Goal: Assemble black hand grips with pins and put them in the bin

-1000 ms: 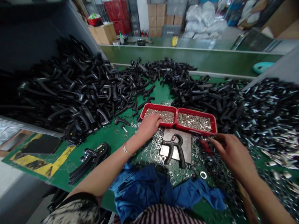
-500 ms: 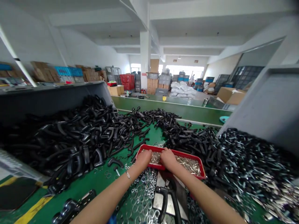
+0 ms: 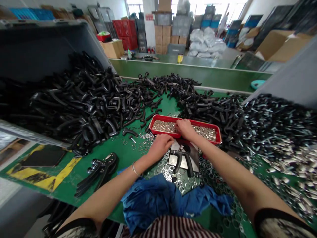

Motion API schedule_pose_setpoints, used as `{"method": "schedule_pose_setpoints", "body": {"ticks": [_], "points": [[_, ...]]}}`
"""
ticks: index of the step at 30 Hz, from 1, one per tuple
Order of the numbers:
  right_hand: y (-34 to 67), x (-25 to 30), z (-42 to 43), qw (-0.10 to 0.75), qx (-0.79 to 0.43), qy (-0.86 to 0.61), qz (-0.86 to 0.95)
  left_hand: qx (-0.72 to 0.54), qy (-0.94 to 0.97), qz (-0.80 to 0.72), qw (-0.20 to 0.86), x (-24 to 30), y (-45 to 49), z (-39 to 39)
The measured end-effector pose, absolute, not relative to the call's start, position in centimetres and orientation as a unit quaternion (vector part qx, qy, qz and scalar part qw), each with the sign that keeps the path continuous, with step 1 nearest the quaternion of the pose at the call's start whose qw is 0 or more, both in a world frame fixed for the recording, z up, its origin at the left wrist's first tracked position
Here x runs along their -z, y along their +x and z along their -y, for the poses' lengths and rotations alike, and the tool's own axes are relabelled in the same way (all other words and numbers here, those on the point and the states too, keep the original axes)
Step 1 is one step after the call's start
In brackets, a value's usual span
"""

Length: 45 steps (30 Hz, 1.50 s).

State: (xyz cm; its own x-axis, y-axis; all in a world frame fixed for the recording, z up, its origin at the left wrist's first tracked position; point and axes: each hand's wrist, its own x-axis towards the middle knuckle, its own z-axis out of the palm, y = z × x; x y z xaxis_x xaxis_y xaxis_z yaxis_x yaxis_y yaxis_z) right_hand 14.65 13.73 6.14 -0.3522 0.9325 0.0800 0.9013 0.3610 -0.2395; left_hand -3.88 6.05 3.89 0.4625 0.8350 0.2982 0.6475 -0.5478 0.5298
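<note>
A red tray [image 3: 219, 135] filled with small metal parts [image 3: 163, 126] lies in front of me. Over its middle, my right hand [image 3: 185, 128] reaches in among the parts with its fingers bent down; the fingertips are hidden. My left hand [image 3: 162, 144] is on the near side of the tray, above the work spot, fingers pressed together; whatever they pinch is too small to make out. Just below the hands, a black curved handle assembly [image 3: 177, 161] rests on a metal plate [image 3: 196, 162]. Loose metal rings [image 3: 165, 170] are scattered around the plate.
Black curved handles [image 3: 99, 99] are heaped at left and behind the tray. Bolts [image 3: 267, 129] and shiny cylinders [image 3: 292, 165] pile up at right. A blue cloth [image 3: 153, 201] lies along the near edge. Finished-looking black assemblies [image 3: 101, 168] lie at left on the green table.
My left hand has come out of the red tray toward the handle assembly. My right hand stays at the tray. The view has tilted down, bringing the blue cloth into sight.
</note>
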Motion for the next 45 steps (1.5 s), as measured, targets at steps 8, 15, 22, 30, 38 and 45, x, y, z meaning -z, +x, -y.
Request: {"method": "schedule_pose_setpoints", "body": {"ticks": [8, 15, 22, 30, 38, 45], "points": [[20.2, -5.6, -5.0, 0.269, -0.220, -0.547, 0.761, -0.154, 0.895, -0.410, 0.085, -3.2, -0.5, -2.0], [20.6, -2.0, 0.6, 0.249, -0.123, -0.487, 0.828, -0.100, 0.920, -0.378, -0.006, -3.0, 0.4, -2.3], [19.7, -1.9, 0.0, 0.169, -0.051, -0.467, 0.866, -0.049, 0.944, -0.325, 0.013, -3.5, 0.6, -2.1], [19.3, -1.4, -0.4, 0.129, 0.079, -0.427, 0.892, -0.177, 0.871, -0.445, 0.114, -3.7, -0.1, -3.3], [18.2, 1.0, -0.6, 0.139, 0.120, -0.422, 0.888, -0.225, 0.848, -0.454, 0.155, -5.0, 0.1, -4.8], [22.1, -2.7, 2.4, 0.269, -0.091, -0.500, 0.818, -0.226, 0.839, -0.469, 0.158, -4.6, -0.6, -4.1]]}}
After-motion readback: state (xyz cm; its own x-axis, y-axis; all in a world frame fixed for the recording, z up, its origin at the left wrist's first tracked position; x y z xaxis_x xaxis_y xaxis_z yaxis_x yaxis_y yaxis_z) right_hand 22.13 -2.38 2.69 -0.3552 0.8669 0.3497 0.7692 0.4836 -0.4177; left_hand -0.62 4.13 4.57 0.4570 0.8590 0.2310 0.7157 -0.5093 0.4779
